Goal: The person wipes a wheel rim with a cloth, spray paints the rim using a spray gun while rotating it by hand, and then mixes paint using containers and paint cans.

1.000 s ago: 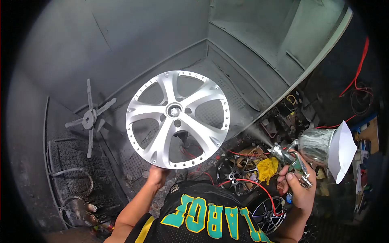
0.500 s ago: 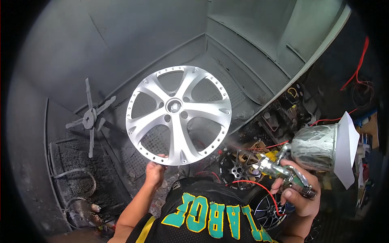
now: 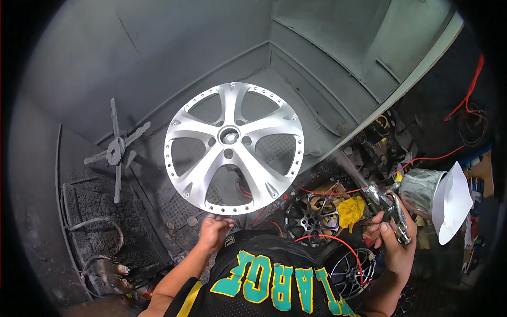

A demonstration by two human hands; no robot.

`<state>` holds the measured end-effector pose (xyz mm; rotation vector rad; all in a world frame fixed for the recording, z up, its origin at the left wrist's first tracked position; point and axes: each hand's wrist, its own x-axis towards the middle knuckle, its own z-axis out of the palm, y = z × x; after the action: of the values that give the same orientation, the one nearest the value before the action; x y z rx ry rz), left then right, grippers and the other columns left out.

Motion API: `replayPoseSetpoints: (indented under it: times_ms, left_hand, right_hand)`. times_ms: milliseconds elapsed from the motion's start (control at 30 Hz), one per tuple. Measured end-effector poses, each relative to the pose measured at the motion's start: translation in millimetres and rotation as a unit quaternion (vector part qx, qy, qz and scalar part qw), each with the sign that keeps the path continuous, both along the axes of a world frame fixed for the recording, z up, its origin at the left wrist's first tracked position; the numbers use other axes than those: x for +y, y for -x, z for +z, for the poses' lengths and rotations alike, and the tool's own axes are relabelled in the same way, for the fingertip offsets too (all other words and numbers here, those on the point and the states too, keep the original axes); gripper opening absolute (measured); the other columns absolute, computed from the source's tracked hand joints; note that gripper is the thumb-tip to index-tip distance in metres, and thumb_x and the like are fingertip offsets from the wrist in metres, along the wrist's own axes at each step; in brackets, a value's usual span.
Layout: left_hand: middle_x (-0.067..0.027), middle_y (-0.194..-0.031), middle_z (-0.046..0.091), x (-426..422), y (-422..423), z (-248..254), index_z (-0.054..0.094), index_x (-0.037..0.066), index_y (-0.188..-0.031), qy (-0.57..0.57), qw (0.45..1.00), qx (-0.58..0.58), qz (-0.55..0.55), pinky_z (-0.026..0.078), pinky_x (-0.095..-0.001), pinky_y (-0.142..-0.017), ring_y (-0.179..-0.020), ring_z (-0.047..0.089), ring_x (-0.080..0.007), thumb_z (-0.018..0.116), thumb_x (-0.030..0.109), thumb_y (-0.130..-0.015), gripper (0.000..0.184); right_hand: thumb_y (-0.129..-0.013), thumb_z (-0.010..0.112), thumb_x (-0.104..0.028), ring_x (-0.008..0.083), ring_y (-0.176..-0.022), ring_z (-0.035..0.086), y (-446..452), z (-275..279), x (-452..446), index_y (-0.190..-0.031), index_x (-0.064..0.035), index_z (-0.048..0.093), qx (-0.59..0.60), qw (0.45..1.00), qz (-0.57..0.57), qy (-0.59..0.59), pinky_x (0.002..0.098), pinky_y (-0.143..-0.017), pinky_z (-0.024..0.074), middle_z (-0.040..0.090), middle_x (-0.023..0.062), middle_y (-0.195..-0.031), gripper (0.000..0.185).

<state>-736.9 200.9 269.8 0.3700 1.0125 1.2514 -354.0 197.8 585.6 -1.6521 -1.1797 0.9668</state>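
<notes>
A silver five-spoke wheel (image 3: 243, 182) is face up in front of me, its support hidden. My left hand (image 3: 215, 232) is at its near edge, fingers curled against the underside of the rim and partly hidden by it. To the right, my right hand (image 3: 393, 235) is closed around a metal spray gun (image 3: 388, 203), whose nozzle points up and left, toward the far side of the booth. A paint-streaked cup (image 3: 420, 190) is joined to the gun, with a white sheet (image 3: 454, 206) over its end. A faint grey streak extends from the nozzle.
Grey booth walls (image 3: 185, 47) stand ahead. A paint-crusted metal cross-shaped stand (image 3: 115, 150) is at left. Dark wheels (image 3: 311, 222), a yellow cloth (image 3: 351, 211) and a red hose (image 3: 343, 243) lie low at right. More clutter fills the right side.
The wheel has turned, so a gap between spokes now faces me. My left hand has shifted slightly right and down. My right hand has moved the spray gun right, away from the wheel.
</notes>
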Motion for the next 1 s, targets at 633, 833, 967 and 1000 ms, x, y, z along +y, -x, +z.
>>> replayPoseSetpoints:
  times_ms: [633, 833, 967, 1000]
  left_hand:
    - [-0.0137, -0.138, 0.057, 59.8, 88.0, 40.4, 0.044, 0.000, -0.142, -0.048, 0.960, -0.048, 0.273, 0.043, -0.0406, -0.110, -0.128, 0.055, -0.0261, 0.040, 0.002, -0.092, 0.050]
    - [-0.0098, -0.117, 0.065, 37.6, 54.2, 8.3, 0.056, 0.001, -0.124, 0.051, 0.980, -0.030, 0.188, 0.052, -0.0366, -0.097, -0.109, 0.062, -0.0219, 0.049, 0.002, -0.084, 0.041]
    - [-0.0134, -0.126, 0.061, 7.3, -3.6, 10.6, 0.052, 0.002, -0.133, 0.053, 0.997, -0.062, -0.001, 0.052, -0.0395, -0.097, -0.114, 0.061, -0.0260, 0.047, -0.003, -0.087, 0.046]
    - [-0.0139, -0.127, 0.061, 1.5, -16.4, 17.3, 0.051, 0.002, -0.134, 0.029, 0.994, -0.104, -0.011, 0.052, -0.0404, -0.096, -0.114, 0.061, -0.0267, 0.047, -0.004, -0.087, 0.048]
  right_hand:
    - [-0.087, 0.065, -0.024, 0.0133, -0.076, 0.064, -8.0, -2.9, 1.5, -0.143, 0.0071, 0.049, 0.023, 1.000, 0.013, -0.011, 0.0210, -0.056, 0.0497, 0.065, 0.0089, -0.091, 0.067]
    - [-0.085, 0.067, -0.022, 0.0144, -0.074, 0.065, 0.7, 0.0, -6.6, -0.142, 0.0109, 0.047, 0.054, 0.998, 0.012, -0.013, 0.0219, -0.056, 0.0498, 0.066, 0.0112, -0.089, 0.069]
    - [-0.083, 0.068, -0.017, 0.0175, -0.076, 0.068, 3.7, 6.9, -13.1, -0.139, 0.0130, 0.049, 0.135, 0.983, 0.123, 0.011, 0.0235, -0.057, 0.0513, 0.068, 0.0146, -0.090, 0.066]
    - [-0.083, 0.069, -0.016, 0.0175, -0.078, 0.068, 8.7, 4.6, -15.1, -0.139, 0.0118, 0.050, 0.155, 0.980, 0.124, 0.017, 0.0233, -0.058, 0.0517, 0.069, 0.0147, -0.091, 0.065]
